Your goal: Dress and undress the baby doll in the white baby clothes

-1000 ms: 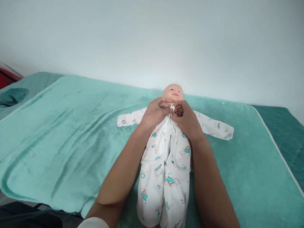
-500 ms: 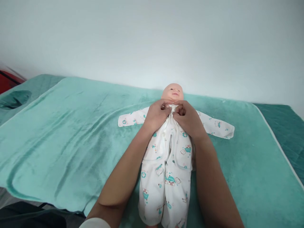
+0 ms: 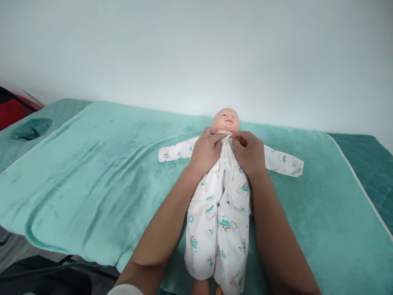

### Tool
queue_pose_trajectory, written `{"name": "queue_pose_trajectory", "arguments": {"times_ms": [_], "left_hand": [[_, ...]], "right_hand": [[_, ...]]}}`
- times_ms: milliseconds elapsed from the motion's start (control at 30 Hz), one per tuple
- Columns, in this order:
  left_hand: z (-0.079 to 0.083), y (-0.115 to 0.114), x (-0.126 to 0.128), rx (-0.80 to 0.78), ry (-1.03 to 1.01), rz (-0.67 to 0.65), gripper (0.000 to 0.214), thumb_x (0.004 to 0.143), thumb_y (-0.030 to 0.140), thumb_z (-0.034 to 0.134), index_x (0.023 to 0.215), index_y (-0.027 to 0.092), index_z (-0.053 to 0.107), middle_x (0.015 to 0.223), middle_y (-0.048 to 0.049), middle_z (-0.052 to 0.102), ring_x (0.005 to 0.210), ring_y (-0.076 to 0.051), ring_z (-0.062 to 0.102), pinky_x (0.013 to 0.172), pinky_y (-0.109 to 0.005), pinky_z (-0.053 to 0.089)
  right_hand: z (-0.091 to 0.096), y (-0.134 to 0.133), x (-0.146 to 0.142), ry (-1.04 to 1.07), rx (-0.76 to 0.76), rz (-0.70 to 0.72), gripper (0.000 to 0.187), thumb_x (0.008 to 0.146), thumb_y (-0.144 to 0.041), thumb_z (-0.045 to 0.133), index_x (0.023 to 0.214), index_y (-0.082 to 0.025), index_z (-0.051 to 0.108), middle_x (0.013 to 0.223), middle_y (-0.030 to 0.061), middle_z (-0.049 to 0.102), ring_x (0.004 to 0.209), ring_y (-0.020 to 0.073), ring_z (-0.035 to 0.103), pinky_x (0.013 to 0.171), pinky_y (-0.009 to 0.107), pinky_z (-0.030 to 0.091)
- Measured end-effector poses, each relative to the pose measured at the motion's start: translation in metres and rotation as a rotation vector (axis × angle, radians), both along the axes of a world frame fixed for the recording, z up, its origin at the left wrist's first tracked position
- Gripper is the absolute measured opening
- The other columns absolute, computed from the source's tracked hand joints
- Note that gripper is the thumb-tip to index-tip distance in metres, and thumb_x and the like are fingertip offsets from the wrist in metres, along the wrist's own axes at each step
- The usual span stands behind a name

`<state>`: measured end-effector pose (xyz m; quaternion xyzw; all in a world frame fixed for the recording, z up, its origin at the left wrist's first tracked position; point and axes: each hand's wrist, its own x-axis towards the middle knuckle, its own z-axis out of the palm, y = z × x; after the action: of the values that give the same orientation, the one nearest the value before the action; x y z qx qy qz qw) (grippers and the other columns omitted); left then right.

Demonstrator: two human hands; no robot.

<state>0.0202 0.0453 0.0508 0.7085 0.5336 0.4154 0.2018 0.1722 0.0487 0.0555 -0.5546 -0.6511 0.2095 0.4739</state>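
Note:
A baby doll (image 3: 225, 119) lies on its back, head toward the wall. It wears a white long-sleeved romper (image 3: 204, 229) printed with teal pictures, its sleeves spread to both sides and the bare feet showing below the legs. My left hand (image 3: 207, 149) pinches the front edge of the romper just under the doll's neck. Beside it, my right hand (image 3: 249, 151) pinches the opposite edge at the same height. The fingertips of both hands nearly meet at the collar. Whatever fastener lies between them is too small to make out. Below the hands the front hangs partly apart.
A light green blanket (image 3: 92, 172) covers the bed, with a darker green quilted cover (image 3: 359, 164) beneath it. A face hole (image 3: 32, 129) shows at the left end. A red object (image 3: 15, 110) stands at far left, a dark item (image 3: 43, 276) at lower left. The white wall (image 3: 196, 53) rises behind.
Both hands have stayed at the collar, with the fingers shifting slightly upward. The view has tilted a little, so the doll's feet now show at the bottom.

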Motion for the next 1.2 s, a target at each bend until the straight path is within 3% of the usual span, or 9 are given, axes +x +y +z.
{"name": "queue_pose_trajectory", "arguments": {"times_ms": [133,433,567,700,767,900,1033,1100,1200], "left_hand": [[0.001,0.000,-0.001,-0.005,0.017,0.001,0.035,0.095,0.016,0.048,0.115,0.024,0.075,0.106,-0.0065,0.061,0.102,-0.019,0.063,0.095,-0.035,0.048],[0.003,0.001,-0.001,-0.051,-0.030,-0.005,0.033,0.094,0.016,0.048,0.110,0.024,0.076,0.104,-0.0055,0.061,0.102,-0.020,0.063,0.096,-0.035,0.048],[0.002,0.001,-0.002,-0.068,-0.080,-0.011,0.033,0.093,0.015,0.049,0.109,0.026,0.076,0.101,-0.0043,0.061,0.101,-0.018,0.063,0.095,-0.033,0.048],[-0.001,0.001,-0.003,-0.034,-0.103,-0.042,0.038,0.092,0.011,0.047,0.109,0.025,0.078,0.103,-0.0047,0.062,0.101,-0.017,0.063,0.094,-0.031,0.048],[-0.002,0.000,-0.003,-0.017,-0.089,-0.054,0.041,0.091,0.009,0.045,0.108,0.025,0.078,0.103,-0.0050,0.062,0.101,-0.017,0.063,0.095,-0.031,0.048],[-0.004,-0.009,-0.007,0.006,-0.085,-0.059,0.039,0.091,0.010,0.046,0.106,0.025,0.079,0.100,-0.0048,0.062,0.101,-0.017,0.062,0.094,-0.031,0.048],[-0.001,-0.026,-0.011,0.020,-0.154,-0.040,0.029,0.093,0.017,0.050,0.102,0.024,0.077,0.098,-0.0040,0.064,0.092,-0.016,0.061,0.085,-0.029,0.047],[0.002,-0.032,-0.013,0.011,-0.186,-0.050,0.021,0.093,0.022,0.054,0.095,0.022,0.075,0.094,-0.0031,0.064,0.085,-0.015,0.059,0.079,-0.028,0.046],[0.008,-0.036,-0.016,-0.050,-0.196,-0.121,0.015,0.091,0.028,0.061,0.086,0.021,0.072,0.086,-0.0013,0.064,0.076,-0.014,0.055,0.071,-0.028,0.042]], "right_hand": [[-0.002,0.000,0.002,-0.052,0.070,-0.009,0.021,0.083,-0.018,0.051,0.084,-0.022,0.072,0.083,0.0027,0.066,0.071,0.0175,0.056,0.074,0.033,0.045],[0.000,-0.002,0.002,-0.138,0.063,0.039,0.026,0.086,-0.018,0.050,0.086,-0.022,0.076,0.089,0.0053,0.067,0.080,0.0202,0.062,0.076,0.036,0.047],[0.009,-0.015,0.005,-0.386,0.014,0.109,0.030,0.093,-0.022,0.048,0.102,-0.023,0.076,0.101,0.0095,0.064,0.082,0.0222,0.060,0.070,0.037,0.045],[0.016,-0.034,0.005,-0.633,0.094,0.163,0.039,0.095,-0.015,0.043,0.119,-0.025,0.072,0.108,0.0136,0.059,0.094,0.0269,0.055,0.068,0.037,0.044],[0.015,-0.039,0.004,-0.608,0.134,0.190,0.044,0.094,-0.012,0.041,0.123,-0.025,0.071,0.112,0.0139,0.059,0.101,0.0285,0.053,0.075,0.039,0.047],[0.009,-0.041,0.004,-0.347,0.100,0.188,0.037,0.095,-0.015,0.042,0.116,-0.024,0.072,0.109,0.0108,0.062,0.102,0.0264,0.057,0.088,0.043,0.048],[0.010,-0.047,0.002,-0.192,0.034,0.088,0.022,0.092,-0.024,0.053,0.107,-0.021,0.068,0.105,0.0081,0.064,0.086,0.0208,0.059,0.081,0.038,0.048],[0.014,-0.054,-0.002,-0.232,-0.008,0.033,0.014,0.089,-0.031,0.059,0.099,-0.021,0.064,0.102,0.0068,0.063,0.079,0.0188,0.057,0.076,0.036,0.046],[0.020,-0.065,-0.009,-0.376,-0.120,-0.048,0.022,0.085,-0.040,0.067,0.090,-0.021,0.056,0.092,0.0045,0.060,0.073,0.0182,0.052,0.067,0.032,0.040]]}}
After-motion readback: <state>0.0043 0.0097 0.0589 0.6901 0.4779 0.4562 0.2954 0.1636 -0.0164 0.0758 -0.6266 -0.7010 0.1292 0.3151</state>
